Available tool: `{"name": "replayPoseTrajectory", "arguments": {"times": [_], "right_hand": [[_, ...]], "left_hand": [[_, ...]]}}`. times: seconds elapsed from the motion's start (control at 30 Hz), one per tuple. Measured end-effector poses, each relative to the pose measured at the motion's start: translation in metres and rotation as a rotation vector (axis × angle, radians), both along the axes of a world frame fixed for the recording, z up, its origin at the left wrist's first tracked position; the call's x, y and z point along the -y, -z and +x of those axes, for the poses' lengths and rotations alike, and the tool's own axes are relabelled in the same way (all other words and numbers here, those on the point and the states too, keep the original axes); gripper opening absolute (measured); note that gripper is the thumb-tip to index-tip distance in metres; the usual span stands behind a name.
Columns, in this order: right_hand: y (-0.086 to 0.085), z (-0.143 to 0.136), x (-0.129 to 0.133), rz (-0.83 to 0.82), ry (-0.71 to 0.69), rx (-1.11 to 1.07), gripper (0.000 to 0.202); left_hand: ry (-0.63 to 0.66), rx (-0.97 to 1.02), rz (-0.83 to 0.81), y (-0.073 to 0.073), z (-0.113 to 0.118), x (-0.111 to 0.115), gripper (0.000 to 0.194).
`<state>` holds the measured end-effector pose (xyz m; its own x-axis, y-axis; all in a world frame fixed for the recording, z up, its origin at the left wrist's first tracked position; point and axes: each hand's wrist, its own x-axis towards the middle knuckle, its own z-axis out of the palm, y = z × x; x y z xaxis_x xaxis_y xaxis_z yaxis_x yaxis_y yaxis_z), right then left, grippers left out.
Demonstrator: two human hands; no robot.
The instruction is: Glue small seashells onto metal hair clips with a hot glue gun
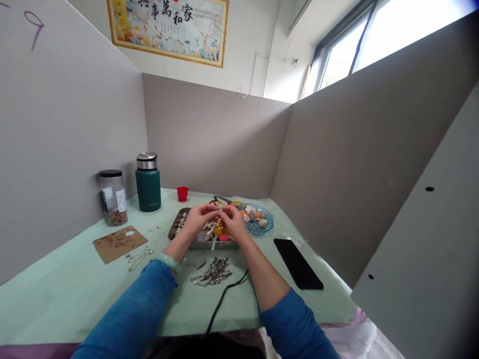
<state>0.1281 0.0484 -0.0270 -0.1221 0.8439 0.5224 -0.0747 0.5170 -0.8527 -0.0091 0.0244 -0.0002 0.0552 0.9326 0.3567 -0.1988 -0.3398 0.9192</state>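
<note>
My left hand [200, 218] and my right hand [232, 219] meet above a metal tray [194, 245]. Their thumbs and fingertips are pinched together around something too small to make out. White and pinkish shells [181, 223] lie in the tray, partly hidden by my hands. Below my fingers sits a yellow tool [218, 229] with a pale end, beside a red piece [225, 238]. Nearer to me, a pile of small metal clips [215, 272] rests on the green cloth between my forearms.
A blue plate [266, 228] of shells and pliers [234, 202] stand behind right. A phone [298, 264] lies right; a black cord [224, 294] crosses the front. Leftward are a jar [114, 199], green flask [148, 187], red cup [182, 194], brown board [119, 245] and wire pins [139, 257].
</note>
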Motion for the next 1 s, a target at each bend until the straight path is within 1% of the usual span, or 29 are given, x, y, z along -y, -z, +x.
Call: {"name": "replayPoseTrajectory", "arguments": {"times": [0.17,0.43,0.67,0.83,1.0], "right_hand": [[0.0018,0.0001,-0.0022,0.010,0.017,0.021,0.021],[0.0022,0.0000,-0.0021,-0.001,-0.007,0.003,0.022],[-0.0016,-0.0008,0.0026,0.010,-0.013,0.009,0.021],[-0.0045,-0.0015,0.0071,0.013,0.000,0.029,0.019],[-0.0030,-0.0021,0.0055,0.007,0.016,0.032,0.020]], "left_hand": [[-0.010,-0.010,0.018,-0.0008,0.0004,-0.0002,0.037],[-0.039,-0.028,0.035,-0.0003,-0.0023,-0.0019,0.030],[-0.057,-0.036,0.050,0.0013,-0.0018,-0.0037,0.026],[-0.047,-0.030,0.035,0.0012,-0.0008,-0.0034,0.028],[-0.035,-0.013,0.023,0.0008,-0.0002,-0.0028,0.033]]}}
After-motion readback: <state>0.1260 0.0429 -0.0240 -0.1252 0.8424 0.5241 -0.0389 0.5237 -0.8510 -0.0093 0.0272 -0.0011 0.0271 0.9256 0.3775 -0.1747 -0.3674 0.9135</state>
